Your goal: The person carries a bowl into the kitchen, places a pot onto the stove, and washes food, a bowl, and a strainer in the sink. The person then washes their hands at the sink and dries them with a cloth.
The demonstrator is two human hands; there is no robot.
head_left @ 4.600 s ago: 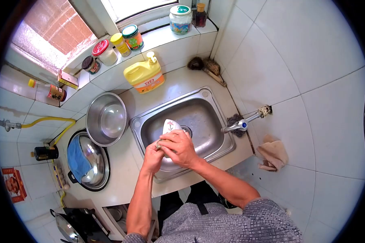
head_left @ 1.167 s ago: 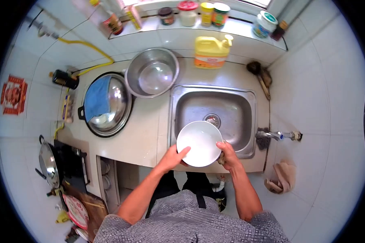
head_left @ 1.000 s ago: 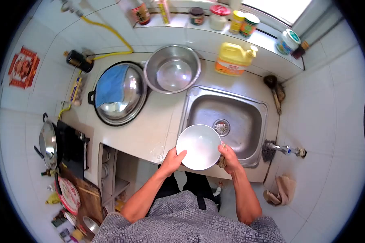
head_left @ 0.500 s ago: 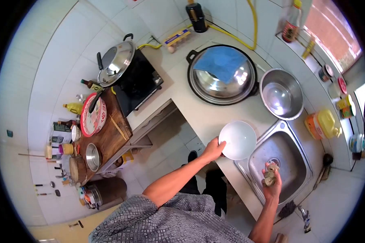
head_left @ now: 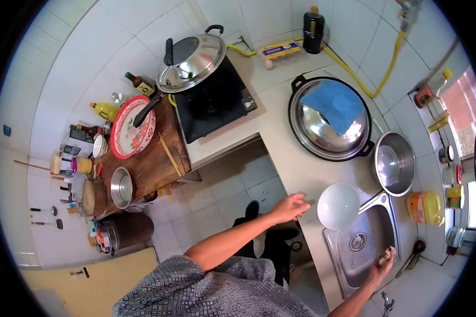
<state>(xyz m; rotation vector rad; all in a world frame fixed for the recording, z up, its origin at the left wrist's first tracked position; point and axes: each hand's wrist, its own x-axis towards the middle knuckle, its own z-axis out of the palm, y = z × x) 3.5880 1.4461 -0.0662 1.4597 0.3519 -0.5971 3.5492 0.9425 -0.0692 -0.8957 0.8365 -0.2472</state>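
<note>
My left hand [head_left: 290, 208] is over the counter edge, fingers loosely stretched with nothing in them. Just beyond its fingertips, a white bowl [head_left: 338, 206] sits at the near-left corner of the sink. My right hand [head_left: 379, 270] is at the sink's right side, its fingers closed around a crumpled greyish-brown lump [head_left: 384, 258]. The fingers cover part of that lump, and its kind does not show. Below lies the steel sink [head_left: 354, 261] with its round drain.
Behind the sink stand a deep steel basin [head_left: 394, 164] and a lidded wok [head_left: 322, 138] topped by a blue cloth [head_left: 336, 105]. A yellow oil jug [head_left: 426, 207] is on the right. Leftward are a stove [head_left: 211, 105] and a wooden table [head_left: 148, 177] with a red-rimmed enamel basin [head_left: 122, 129].
My left hand has let go of the white bowl, which now rests by the sink. My right hand has moved to the sink's right side with the lump. The view has turned left.
</note>
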